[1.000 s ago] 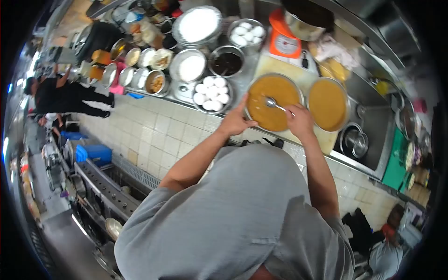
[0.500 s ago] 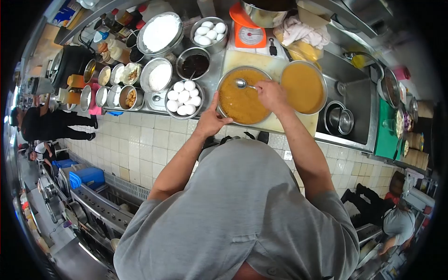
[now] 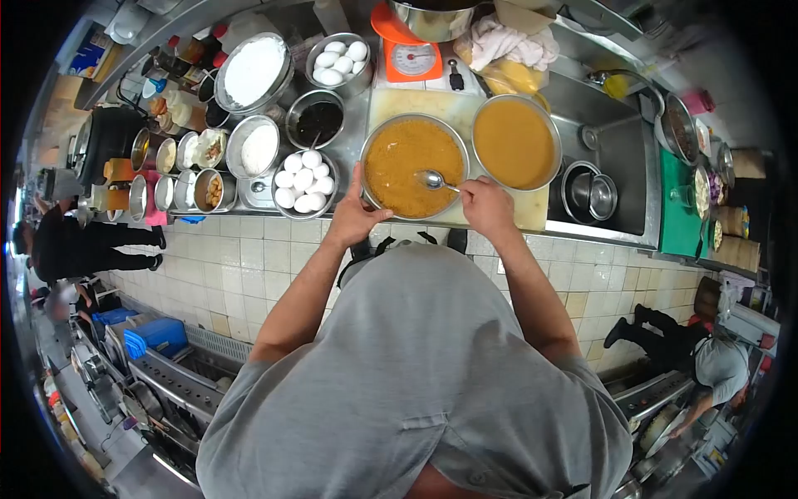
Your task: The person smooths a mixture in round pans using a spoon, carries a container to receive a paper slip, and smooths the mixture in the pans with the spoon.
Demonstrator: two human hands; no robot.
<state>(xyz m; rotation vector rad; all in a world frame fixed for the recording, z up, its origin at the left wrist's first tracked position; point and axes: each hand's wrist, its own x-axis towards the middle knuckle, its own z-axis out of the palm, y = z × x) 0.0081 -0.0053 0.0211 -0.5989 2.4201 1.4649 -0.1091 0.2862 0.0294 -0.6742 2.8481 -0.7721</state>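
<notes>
Nearest my view is the grey shirt [image 3: 399, 333], and beyond it I have the left hand [image 3: 353, 218] spread, unclenched, with thumb and finger against the near left rim of a round pan [image 3: 416, 116]. My right hand [image 3: 489, 205], at the pan's near right edge, grips the handle of a spoon [image 3: 431, 179], whose bowl is at the surface of the orange-brown mix [image 3: 407, 154]. I see that pan on a pale board [image 3: 532, 209], with a tub of eggs [image 3: 304, 180] to its left and a second pan [image 3: 559, 150] of smooth tan liquid just to its right. Further right is a metal sink [image 3: 619, 137]; beyond the pan, at the far side, stands an orange scale [image 3: 413, 62], with a crumpled cloth [image 3: 528, 47] to its right.
</notes>
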